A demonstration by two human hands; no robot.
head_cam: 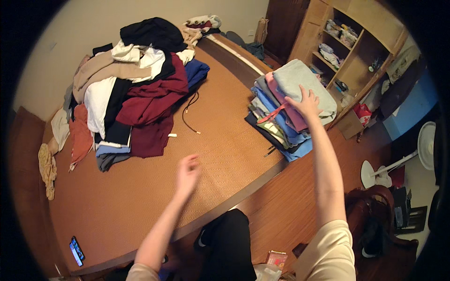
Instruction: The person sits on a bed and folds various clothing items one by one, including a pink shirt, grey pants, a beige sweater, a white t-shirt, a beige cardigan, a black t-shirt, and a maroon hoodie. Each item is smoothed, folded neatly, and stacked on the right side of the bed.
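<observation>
My right hand [305,102] lies spread on the grey folded garment [299,75] that tops a tall stack of folded clothes [277,112]. Pink, blue, green and black layers show beneath it, and a red strap [272,114] hangs out of the stack's side. My left hand [189,171] hovers over the woven mat [225,147], its fingers loosely curled and partly hidden; I see nothing in it. Beyond it lies a large loose heap of clothes, with a maroon garment [154,102] nearest, plus white, beige and black pieces. A dark drawstring [188,117] trails from the heap.
A smartphone [77,251] with a lit screen lies at the mat's near left corner. On the right, a wooden cabinet [346,59] stands with filled shelves, and a white fan [369,174] and a dark wooden chair [376,203] are on the floor. The stack sits near the bed's edge.
</observation>
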